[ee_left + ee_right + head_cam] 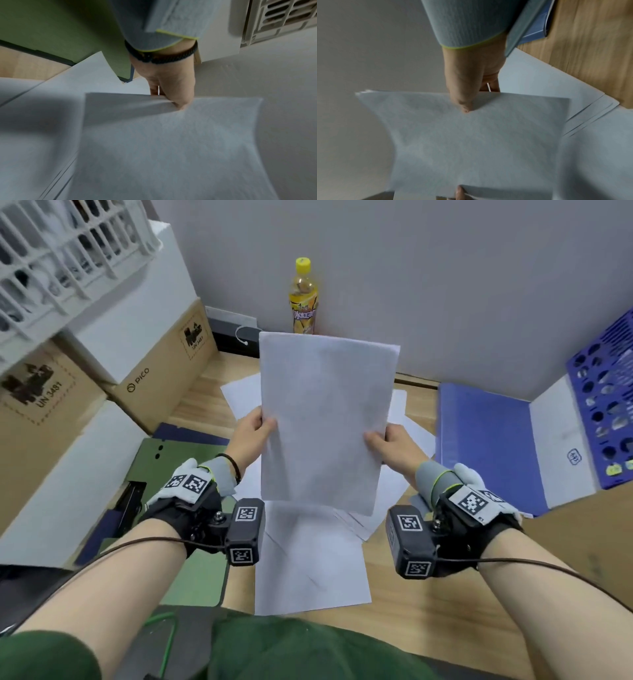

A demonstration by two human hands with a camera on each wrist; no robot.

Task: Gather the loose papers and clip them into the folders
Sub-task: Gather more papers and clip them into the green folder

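I hold a stack of white papers [325, 419] upright above the desk. My left hand [255, 428] pinches its left edge, thumb on the front. My right hand [383, 441] pinches the right edge the same way. In the left wrist view the left hand [173, 97] has its thumb pressed on the stack [171, 142]; in the right wrist view the right hand [467, 100] thumbs the stack [479, 142]. More loose papers [308, 563] lie on the wooden desk below. An open green folder [181, 467] lies at the left, a blue folder [486, 440] at the right.
Cardboard boxes [161, 361] and a white crate [61, 258] stack up at the left. A yellow drink bottle [303, 297] stands by the back wall. A blue perforated organiser [606, 402] stands at the far right. Bare desk wood [428, 611] shows near the front right.
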